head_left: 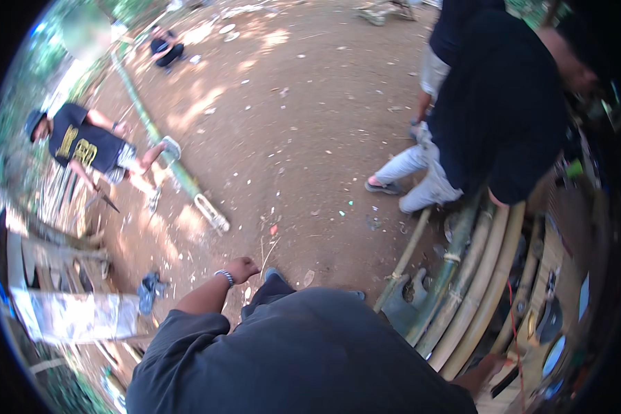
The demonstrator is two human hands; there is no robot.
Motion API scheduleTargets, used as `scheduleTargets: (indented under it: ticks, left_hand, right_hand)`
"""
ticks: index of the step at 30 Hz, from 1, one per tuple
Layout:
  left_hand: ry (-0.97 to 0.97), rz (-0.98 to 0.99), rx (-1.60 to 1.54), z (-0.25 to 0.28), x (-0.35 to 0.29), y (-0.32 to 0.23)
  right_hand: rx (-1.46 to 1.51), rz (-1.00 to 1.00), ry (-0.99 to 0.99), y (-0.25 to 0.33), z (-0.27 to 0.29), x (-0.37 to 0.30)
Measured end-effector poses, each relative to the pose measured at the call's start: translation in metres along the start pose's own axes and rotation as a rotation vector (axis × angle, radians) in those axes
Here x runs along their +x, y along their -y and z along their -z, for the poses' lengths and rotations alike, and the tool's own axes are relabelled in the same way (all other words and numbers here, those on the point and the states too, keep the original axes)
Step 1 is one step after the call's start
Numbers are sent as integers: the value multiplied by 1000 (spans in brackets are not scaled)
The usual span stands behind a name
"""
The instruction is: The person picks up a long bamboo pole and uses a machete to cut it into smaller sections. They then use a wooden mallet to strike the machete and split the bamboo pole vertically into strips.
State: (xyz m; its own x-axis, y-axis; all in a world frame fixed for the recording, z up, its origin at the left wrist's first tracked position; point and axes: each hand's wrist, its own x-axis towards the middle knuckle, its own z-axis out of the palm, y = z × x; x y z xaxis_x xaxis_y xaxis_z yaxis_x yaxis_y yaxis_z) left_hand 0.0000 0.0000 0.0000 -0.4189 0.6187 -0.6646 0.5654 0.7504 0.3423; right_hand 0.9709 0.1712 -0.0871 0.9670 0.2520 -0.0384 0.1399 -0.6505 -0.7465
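My left hand (241, 269), with a pale beaded bracelet at the wrist, hangs in front of my body above the dirt ground. Its fingers are loosely curled, and nothing shows in them. At the lower right, my right hand (488, 369) reaches out beside a bamboo bench (481, 276) made of several long poles. A wooden board (541, 303) lies just beyond that hand, with a dark object (506, 382) close to the fingers. The fingers of my right hand are small and blurred, so whether they grip anything is unclear.
A long green bamboo pole (155, 134) with a cut-out end lies on the ground. A person (83, 141) beside it carries a long blade (109, 200). Another person in black (493, 103) bends over the bench; someone crouches (165, 48) far off. Sheeting (76, 317) hangs left.
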Motion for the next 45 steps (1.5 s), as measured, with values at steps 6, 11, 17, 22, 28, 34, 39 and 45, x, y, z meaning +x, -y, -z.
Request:
scheduleTargets:
  ticks: [6, 11, 17, 22, 28, 34, 39, 45]
  left_hand:
    - [130, 55, -203, -27, 1, 63]
    - [69, 121, -270, -39, 21, 158]
    - [390, -8, -388, -13, -29, 272]
    - [679, 76, -696, 75, -91, 293]
    - [547, -129, -720, 77, -69, 330]
    - [534, 2, -785, 190, -8, 367]
    - [470, 196, -926, 294, 51, 366]
    - [403, 272, -1073, 420, 114, 386]
  right_hand:
    - [243, -128, -115, 78, -50, -123]
    - [690, -321, 6, 161, -111, -279]
    - [714, -243, 320, 189, -110, -538]
    - [239, -435, 914, 171, -121, -673]
    - [25, -366, 1076, 185, -225, -849]
    - [-148, 9, 1339, 228, -352, -1033]
    - [-544, 210, 1557, 287, -508, -1217]
    - [-681, 453, 1851, 403, -623, -1445]
